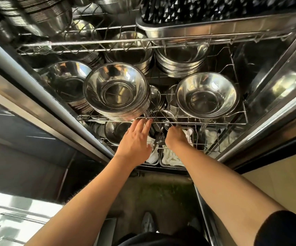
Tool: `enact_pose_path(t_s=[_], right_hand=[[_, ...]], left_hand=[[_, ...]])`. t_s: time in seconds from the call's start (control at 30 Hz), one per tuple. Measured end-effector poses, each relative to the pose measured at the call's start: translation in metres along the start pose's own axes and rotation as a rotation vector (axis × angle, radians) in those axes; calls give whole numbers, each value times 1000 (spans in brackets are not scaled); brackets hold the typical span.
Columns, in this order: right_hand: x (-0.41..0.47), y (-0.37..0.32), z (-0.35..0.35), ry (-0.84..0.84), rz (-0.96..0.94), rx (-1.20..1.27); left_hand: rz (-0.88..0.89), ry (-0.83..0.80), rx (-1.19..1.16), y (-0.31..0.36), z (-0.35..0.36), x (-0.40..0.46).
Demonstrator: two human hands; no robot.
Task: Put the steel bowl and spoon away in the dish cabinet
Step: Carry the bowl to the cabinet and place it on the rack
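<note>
Steel-walled dish cabinet (271,71) fills the view, its wire racks (161,121) crowded with stacked steel bowls (116,91); another bowl (206,95) sits near the middle rack's right edge. Below that rack's front edge, the left hand (134,142) reaches in, its grip apart with fingers spread. The right hand (176,135) has its grip curled together at a spoon (167,125), though whether it clamps the spoon I cannot tell.

You have two hands (134,139) in the cabinet. Three wire racks (161,121) show. Bowl stacks (117,91) on the middle rack: five, as far as you can see.
</note>
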State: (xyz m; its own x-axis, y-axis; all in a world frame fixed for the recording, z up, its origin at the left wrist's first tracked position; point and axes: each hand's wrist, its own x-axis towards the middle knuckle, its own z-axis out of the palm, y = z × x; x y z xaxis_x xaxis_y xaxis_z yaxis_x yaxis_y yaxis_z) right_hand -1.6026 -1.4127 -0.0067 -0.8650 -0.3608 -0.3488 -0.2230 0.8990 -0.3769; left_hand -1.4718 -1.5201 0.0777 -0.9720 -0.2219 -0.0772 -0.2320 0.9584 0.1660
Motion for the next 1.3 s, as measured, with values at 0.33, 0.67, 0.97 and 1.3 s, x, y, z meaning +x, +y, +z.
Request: enact_pose_path(t_s=[0.33,0.67,0.97,1.3], right_hand=[[-5,-6,14,36,54,63],[2,-10,13,-4,-8,42],[-5,9,6,-106,-145,64],[-58,32,-37,-58,-298,21]], left_hand=[[0,27,4,1,4,-1],[-7,35,-32,1,4,-3],[16,42,-4,-1,3,-3],[12,-7,-8,-2,-6,0]])
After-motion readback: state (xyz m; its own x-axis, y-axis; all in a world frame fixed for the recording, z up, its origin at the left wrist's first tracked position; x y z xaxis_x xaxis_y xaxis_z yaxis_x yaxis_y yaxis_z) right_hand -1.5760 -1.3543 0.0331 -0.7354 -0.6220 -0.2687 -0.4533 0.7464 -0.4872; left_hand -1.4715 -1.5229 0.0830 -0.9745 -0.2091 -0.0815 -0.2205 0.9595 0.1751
